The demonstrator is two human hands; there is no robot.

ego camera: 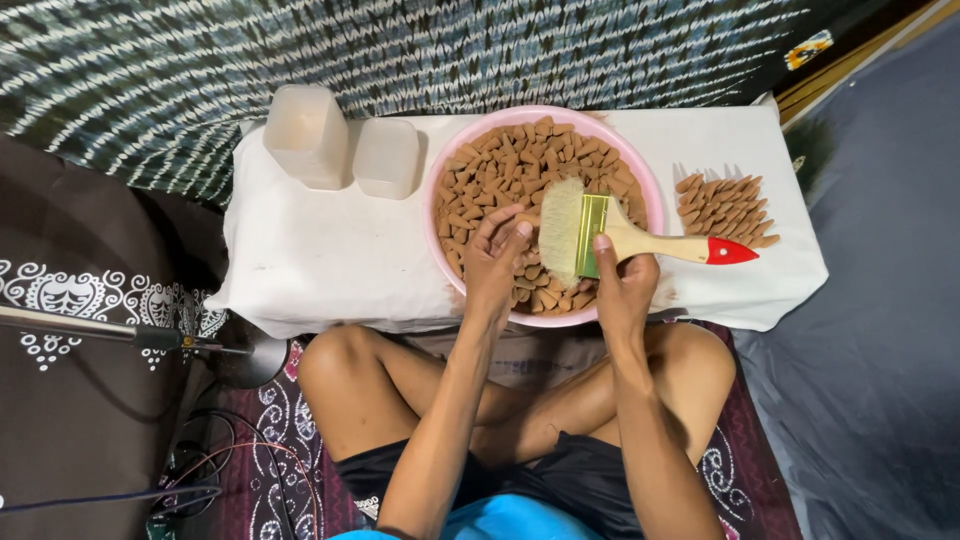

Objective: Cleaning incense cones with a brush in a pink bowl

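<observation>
A pink round basin [650, 185] full of brown cone-shaped pieces [520, 160] stands on a low table covered in white cloth [320, 260]. My left hand [495, 255] reaches into the basin and pinches one brown cone between its fingertips. My right hand [622, 285] grips a wide paintbrush [640, 240] with pale bristles, a gold ferrule and a wooden handle tipped red. The bristles lie over the cones next to the left fingertips.
A neat group of brown cones [725, 205] lies on the cloth right of the basin. Two translucent plastic containers [340, 145] stand at the table's back left. My crossed bare legs are under the table's near edge. A metal stand [100, 330] and cables are at left.
</observation>
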